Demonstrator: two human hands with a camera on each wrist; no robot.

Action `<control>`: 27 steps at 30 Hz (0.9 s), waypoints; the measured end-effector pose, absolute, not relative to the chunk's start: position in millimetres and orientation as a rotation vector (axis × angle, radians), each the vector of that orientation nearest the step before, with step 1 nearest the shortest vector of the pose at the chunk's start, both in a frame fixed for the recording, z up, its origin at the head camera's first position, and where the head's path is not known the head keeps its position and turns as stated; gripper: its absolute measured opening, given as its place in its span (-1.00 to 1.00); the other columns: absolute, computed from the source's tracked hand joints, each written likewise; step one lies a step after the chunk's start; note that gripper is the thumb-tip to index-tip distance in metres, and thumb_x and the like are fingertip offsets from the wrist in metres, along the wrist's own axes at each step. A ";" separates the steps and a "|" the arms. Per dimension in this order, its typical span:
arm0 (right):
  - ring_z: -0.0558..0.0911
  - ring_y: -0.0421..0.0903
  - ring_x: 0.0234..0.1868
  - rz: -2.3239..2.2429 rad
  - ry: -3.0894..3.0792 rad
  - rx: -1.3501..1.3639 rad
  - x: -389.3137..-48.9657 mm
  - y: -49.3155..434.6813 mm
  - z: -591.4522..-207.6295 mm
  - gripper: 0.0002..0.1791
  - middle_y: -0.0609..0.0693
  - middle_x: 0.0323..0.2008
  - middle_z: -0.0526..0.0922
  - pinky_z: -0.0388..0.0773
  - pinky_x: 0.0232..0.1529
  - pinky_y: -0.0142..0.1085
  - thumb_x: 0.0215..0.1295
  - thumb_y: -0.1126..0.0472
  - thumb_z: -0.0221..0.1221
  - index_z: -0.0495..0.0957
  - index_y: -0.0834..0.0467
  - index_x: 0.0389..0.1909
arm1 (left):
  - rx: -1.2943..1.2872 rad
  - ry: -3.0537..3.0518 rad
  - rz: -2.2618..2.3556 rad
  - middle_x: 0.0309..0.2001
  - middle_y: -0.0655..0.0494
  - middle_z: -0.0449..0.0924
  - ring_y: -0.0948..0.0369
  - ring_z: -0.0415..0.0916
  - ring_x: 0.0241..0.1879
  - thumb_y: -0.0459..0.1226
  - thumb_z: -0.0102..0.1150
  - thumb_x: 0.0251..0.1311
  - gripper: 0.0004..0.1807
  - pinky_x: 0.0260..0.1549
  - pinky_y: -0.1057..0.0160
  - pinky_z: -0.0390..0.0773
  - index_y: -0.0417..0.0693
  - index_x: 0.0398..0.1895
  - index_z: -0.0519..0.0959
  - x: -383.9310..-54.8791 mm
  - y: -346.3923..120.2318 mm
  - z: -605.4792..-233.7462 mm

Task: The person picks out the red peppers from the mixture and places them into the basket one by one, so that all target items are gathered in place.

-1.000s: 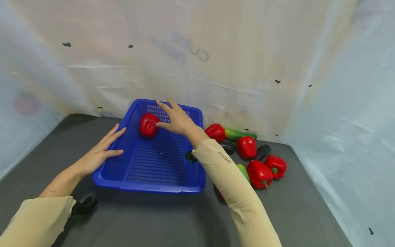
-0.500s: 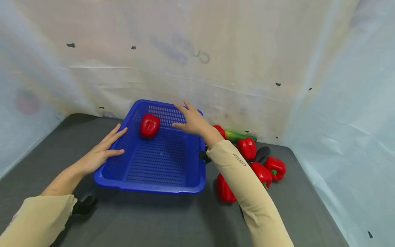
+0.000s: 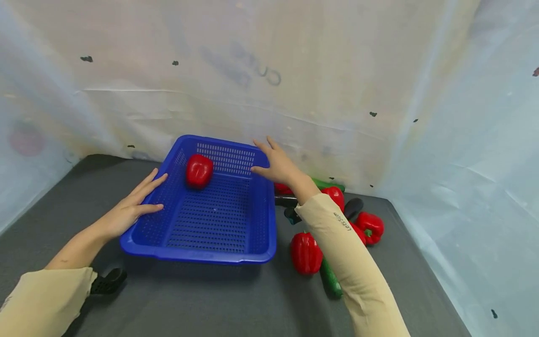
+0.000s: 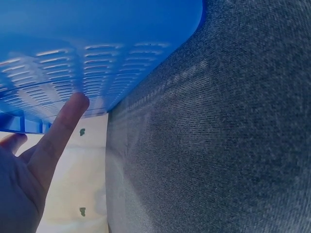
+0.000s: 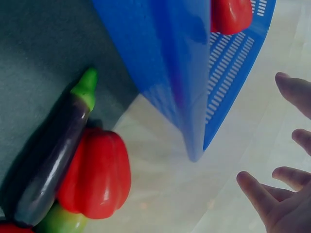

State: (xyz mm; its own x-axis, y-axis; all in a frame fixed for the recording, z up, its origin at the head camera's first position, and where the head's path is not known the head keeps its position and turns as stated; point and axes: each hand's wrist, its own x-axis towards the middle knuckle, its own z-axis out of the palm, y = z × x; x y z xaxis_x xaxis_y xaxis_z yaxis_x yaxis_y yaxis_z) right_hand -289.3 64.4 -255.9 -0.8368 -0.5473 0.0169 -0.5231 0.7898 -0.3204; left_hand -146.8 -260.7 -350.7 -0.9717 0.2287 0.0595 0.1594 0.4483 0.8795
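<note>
A blue perforated plastic basket (image 3: 210, 217) sits on the grey table with one red bell pepper (image 3: 200, 172) in its far left part. Along the basket's left rim lies my left hand (image 3: 126, 211), fingers extended; the left wrist view shows a fingertip (image 4: 77, 102) at the slotted outer wall. My right hand (image 3: 279, 164) hovers by the far right corner of the basket, fingers spread, holding nothing. Below it, in the right wrist view, an eggplant (image 5: 51, 162) lies against another red bell pepper (image 5: 99, 174).
Right of the basket lie several vegetables: a red bell pepper (image 3: 306, 253), a green cucumber (image 3: 331, 280), another red bell pepper (image 3: 371, 225) and a dark eggplant (image 3: 353, 207). My right sleeve (image 3: 349, 252) covers part of the group. Pale sheeting (image 3: 328, 84) rises behind the table.
My right hand has moved right, from beside the red bell pepper inside the basket to the basket's far right corner. The left hand has stayed at the left rim.
</note>
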 end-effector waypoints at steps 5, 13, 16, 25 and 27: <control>-0.04 0.14 0.51 -0.495 2.907 -0.832 -288.9 74.8 -256.6 -0.16 0.17 0.53 -0.24 0.11 0.42 0.04 0.32 -0.04 0.16 -0.04 -0.06 0.52 | 0.355 2.616 1.575 0.52 0.00 -0.66 -0.29 -0.68 0.43 -0.24 -0.07 0.39 -0.22 0.12 -0.57 -0.33 0.05 0.55 -0.21 -146.3 -261.0 -349.5; -0.01 0.17 0.50 -0.556 2.941 -0.799 -293.5 86.9 -261.5 -0.16 0.20 0.53 -0.18 0.08 0.41 0.08 0.29 -0.01 0.18 0.01 0.00 0.51 | 0.349 2.599 1.585 0.52 -0.02 -0.67 -0.31 -0.68 0.42 -0.24 -0.08 0.40 -0.22 0.12 -0.58 -0.28 0.04 0.54 -0.23 -146.0 -262.0 -349.4; 0.01 0.18 0.50 -0.602 2.946 -0.758 -296.3 91.7 -265.0 -0.17 0.19 0.53 -0.17 0.09 0.41 0.11 0.29 0.01 0.19 0.03 0.01 0.50 | 0.349 2.595 1.591 0.52 0.01 -0.67 -0.30 -0.69 0.42 -0.24 -0.08 0.40 -0.22 0.12 -0.58 -0.29 0.05 0.55 -0.23 -146.5 -262.4 -349.2; 0.03 0.25 0.48 -0.756 3.003 -0.685 -300.8 109.5 -275.4 -0.22 0.30 0.49 -0.06 0.09 0.39 0.13 0.26 0.12 0.19 0.12 0.12 0.47 | 0.335 2.585 1.594 0.51 0.02 -0.69 -0.32 -0.68 0.42 -0.23 -0.10 0.41 -0.23 0.09 -0.59 -0.22 0.06 0.55 -0.25 -145.5 -260.9 -348.9; 0.02 0.25 0.48 -0.756 3.010 -0.670 -301.8 112.5 -279.2 -0.22 0.30 0.49 -0.06 0.10 0.39 0.13 0.26 0.12 0.18 0.12 0.12 0.47 | 0.330 2.590 1.591 0.51 0.02 -0.69 -0.32 -0.68 0.42 -0.23 -0.10 0.41 -0.23 0.09 -0.60 -0.23 0.06 0.55 -0.25 -145.3 -260.2 -348.8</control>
State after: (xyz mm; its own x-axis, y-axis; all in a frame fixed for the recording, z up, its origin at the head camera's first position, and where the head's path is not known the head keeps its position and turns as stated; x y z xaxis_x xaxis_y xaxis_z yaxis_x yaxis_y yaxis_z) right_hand -301.8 112.5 -279.2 -0.9105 -0.3918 0.1322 -0.4078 0.7976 -0.4444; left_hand -145.3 -260.2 -348.8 -0.9732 0.2262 0.0411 0.1390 0.4365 0.8889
